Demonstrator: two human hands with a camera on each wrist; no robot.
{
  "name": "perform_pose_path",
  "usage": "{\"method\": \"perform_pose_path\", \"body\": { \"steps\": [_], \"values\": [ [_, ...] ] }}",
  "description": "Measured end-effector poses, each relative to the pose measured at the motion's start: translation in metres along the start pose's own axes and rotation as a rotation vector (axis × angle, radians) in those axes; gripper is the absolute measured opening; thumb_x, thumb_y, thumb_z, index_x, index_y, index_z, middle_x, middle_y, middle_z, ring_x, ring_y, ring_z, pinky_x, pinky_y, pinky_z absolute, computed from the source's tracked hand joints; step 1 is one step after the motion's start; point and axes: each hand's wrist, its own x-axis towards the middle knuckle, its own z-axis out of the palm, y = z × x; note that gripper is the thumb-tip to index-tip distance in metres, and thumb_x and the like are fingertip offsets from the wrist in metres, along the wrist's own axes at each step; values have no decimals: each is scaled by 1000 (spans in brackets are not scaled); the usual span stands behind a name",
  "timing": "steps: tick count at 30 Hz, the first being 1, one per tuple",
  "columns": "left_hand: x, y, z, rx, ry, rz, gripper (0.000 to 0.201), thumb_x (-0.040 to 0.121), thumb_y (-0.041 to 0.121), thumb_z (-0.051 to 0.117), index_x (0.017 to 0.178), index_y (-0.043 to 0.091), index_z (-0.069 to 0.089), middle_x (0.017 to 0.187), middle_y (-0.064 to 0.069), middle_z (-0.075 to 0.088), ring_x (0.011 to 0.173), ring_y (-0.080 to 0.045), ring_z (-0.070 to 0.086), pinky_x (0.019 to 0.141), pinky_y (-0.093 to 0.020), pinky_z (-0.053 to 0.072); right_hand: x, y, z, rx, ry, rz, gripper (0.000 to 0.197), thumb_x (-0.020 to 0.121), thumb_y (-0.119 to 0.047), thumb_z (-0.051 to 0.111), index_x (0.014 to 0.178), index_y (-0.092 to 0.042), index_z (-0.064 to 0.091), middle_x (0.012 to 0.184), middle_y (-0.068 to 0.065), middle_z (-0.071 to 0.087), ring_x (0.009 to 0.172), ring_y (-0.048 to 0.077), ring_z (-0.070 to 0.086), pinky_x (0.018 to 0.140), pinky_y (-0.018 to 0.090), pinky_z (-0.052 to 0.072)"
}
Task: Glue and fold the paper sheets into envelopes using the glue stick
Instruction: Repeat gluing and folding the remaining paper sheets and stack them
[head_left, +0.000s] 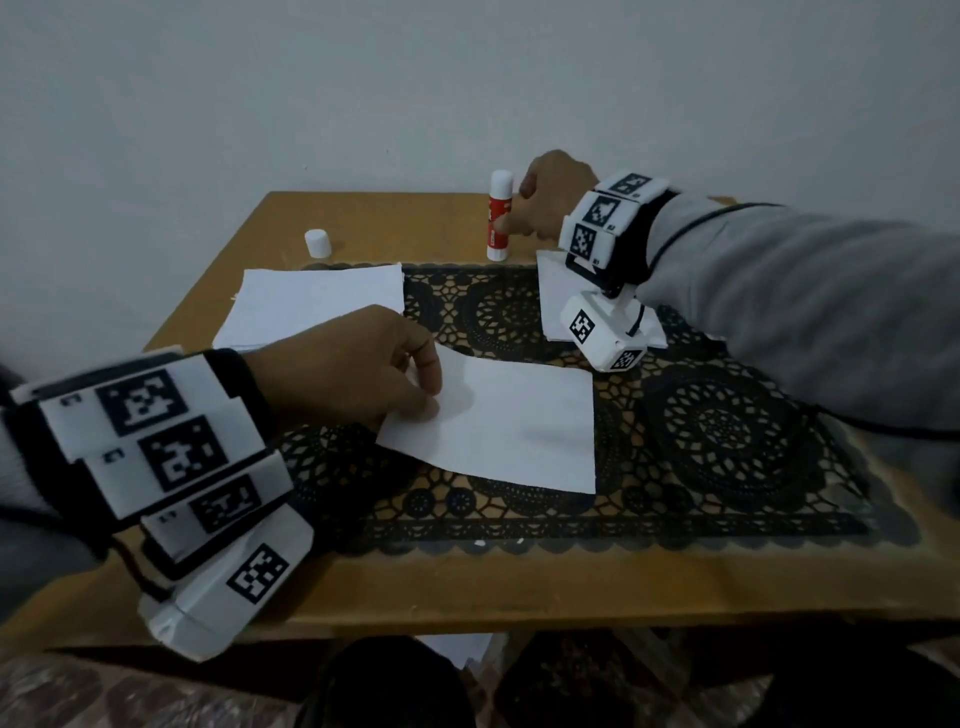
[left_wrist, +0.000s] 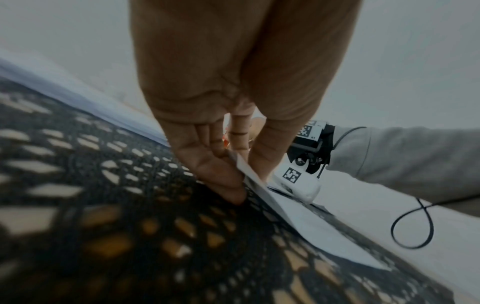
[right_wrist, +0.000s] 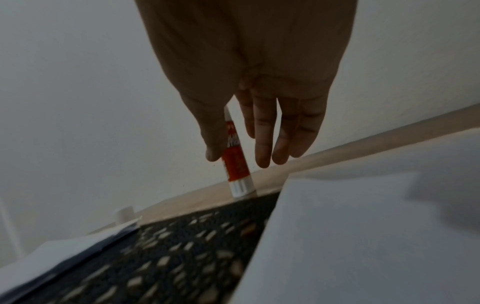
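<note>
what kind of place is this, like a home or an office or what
Most likely a room in a home, used for a small craft job. A small wooden table stands against a plain white wall and is covered with a black lace mat. Patterned carpet shows below.

White paper sheet (head_left: 511, 421) flat on lace mat, red-and-white glue stick (head_left: 499, 215) upright, uncapped
</note>
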Motion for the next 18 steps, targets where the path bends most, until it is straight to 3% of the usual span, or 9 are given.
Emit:
{"method": "perform_pose_path", "body": {
  "steps": [3,7,9,14,18],
  "values": [
    [-10,2,3,40,-43,-12,7,82,16,72,84,18,65,47,13,56,52,-9,56,57,-24,53,-14,13,-31,-102,-16,6,43,81,-26,76,113,0,64,102,15,70,89,27,67,86,37,55],
    [-18,6,10,277,-12,20,15,84,27,69,85,26,54,75,7,54,66,-8,51,56,-22,36,-50,51,-70,-280,-76,-46,25,81,-15,75,98,2,69,95,17,70,79,28,61,69,33,52],
    [-18,10,14,345,-27,13,18,86,28,67,86,28,49,80,7,51,70,-7,47,57,-22,33,-69,73,-80,-425,-132,-68,23,80,-19,76,97,-3,70,98,13,69,83,29,62,67,29,47],
    [-15,15,18,463,-47,11,15,91,30,60,86,25,48,78,10,47,71,-4,44,56,-21,32,-110,115,-98,-559,-224,-80,38,83,-40,73,106,-11,66,98,0,56,91,19,50,80,29,39],
    [-16,13,19,424,4,3,23,98,31,46,78,23,40,79,0,50,70,-12,45,62,-30,34,-125,131,-99,-621,-326,-83,46,79,-45,75,110,-14,61,104,1,55,99,21,52,86,33,43]
  ]
}}
